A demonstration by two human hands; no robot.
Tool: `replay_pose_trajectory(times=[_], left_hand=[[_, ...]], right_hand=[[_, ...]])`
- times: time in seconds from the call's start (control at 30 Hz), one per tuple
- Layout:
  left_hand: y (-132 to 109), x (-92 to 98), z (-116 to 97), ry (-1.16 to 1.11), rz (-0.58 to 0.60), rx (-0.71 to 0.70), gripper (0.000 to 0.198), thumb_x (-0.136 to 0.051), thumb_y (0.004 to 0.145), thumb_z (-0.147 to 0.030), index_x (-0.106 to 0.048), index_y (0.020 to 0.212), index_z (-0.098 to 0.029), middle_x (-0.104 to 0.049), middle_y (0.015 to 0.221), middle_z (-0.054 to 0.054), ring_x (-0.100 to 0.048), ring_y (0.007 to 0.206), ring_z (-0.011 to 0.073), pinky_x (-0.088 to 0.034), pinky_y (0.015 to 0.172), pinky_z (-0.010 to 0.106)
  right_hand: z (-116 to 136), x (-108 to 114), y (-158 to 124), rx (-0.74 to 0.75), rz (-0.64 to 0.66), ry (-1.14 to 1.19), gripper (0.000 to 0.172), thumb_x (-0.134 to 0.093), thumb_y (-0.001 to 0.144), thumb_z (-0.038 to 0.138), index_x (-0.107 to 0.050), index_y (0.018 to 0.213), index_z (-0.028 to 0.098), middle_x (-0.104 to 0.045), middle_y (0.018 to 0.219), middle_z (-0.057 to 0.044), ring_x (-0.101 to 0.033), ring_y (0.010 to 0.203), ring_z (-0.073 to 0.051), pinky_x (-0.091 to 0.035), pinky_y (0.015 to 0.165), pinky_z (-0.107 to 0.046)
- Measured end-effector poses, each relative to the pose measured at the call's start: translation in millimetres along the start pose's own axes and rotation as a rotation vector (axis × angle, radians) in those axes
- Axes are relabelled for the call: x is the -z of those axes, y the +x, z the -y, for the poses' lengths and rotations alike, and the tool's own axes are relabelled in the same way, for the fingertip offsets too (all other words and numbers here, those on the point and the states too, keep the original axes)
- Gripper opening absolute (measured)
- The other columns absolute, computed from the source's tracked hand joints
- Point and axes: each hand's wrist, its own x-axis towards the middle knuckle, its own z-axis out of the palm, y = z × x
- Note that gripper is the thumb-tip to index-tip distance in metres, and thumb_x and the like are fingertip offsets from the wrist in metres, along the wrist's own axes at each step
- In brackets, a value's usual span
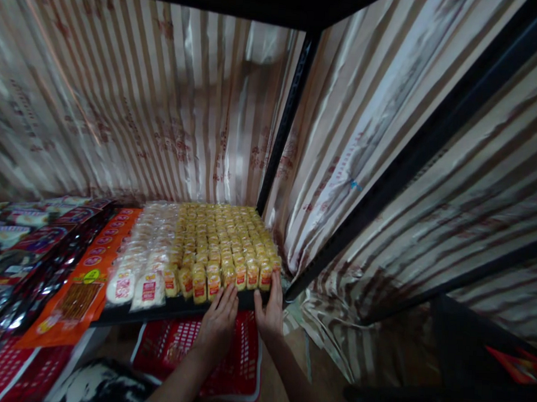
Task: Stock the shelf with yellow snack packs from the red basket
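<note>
Rows of small yellow wrapped packets (221, 240) with red labels stand closely packed on a black shelf (163, 312). At the shelf's front edge, my left hand (221, 315) rests its fingertips against the front packets, fingers extended. My right hand (271, 306) is at the right front corner, its fingers stretched up along the last packet and the thumb apart. Neither hand is wrapped around a packet. White round wrapped packets (149, 288) stand directly left of the yellow ones.
An orange snack bag (81, 293) and dark glossy packages (35, 273) lie to the left. Below the shelf is a red basket (245, 356). Dark metal posts (287, 124) rise before striped sheeting (201, 101). A red packet (518, 365) shows at lower right.
</note>
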Motion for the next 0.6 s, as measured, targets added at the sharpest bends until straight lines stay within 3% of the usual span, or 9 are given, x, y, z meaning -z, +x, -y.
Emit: replay_pose_trajectory(times=[0.2, 0.6], left_hand=[[0, -1.1, -3, -0.022, -0.059, -0.012, 0.042, -0.030, 0.081, -0.008, -0.054, 0.115, -0.005, -0.046, 0.132, 0.019, -0.028, 0.132, 0.0251, -0.033, 0.105, 0.044], [-9, -17.9, -10, -0.041, -0.126, -0.008, 0.038, -0.031, 0.083, -0.011, -0.057, 0.111, -0.005, -0.047, 0.132, 0.019, -0.023, 0.134, 0.0282, -0.037, 0.102, 0.044]], right_hand=[[4, 4, 9, -0.024, -0.023, -0.047, 0.051, -0.031, 0.092, 0.028, -0.023, 0.140, 0.013, -0.029, 0.142, -0.019, -0.024, 0.133, -0.028, -0.032, 0.101, -0.055], [-10, -3, -11, -0.006, 0.028, 0.003, 0.045, -0.033, 0.090, 0.025, -0.034, 0.133, 0.013, -0.037, 0.137, -0.018, -0.034, 0.127, -0.027, -0.037, 0.098, -0.050]])
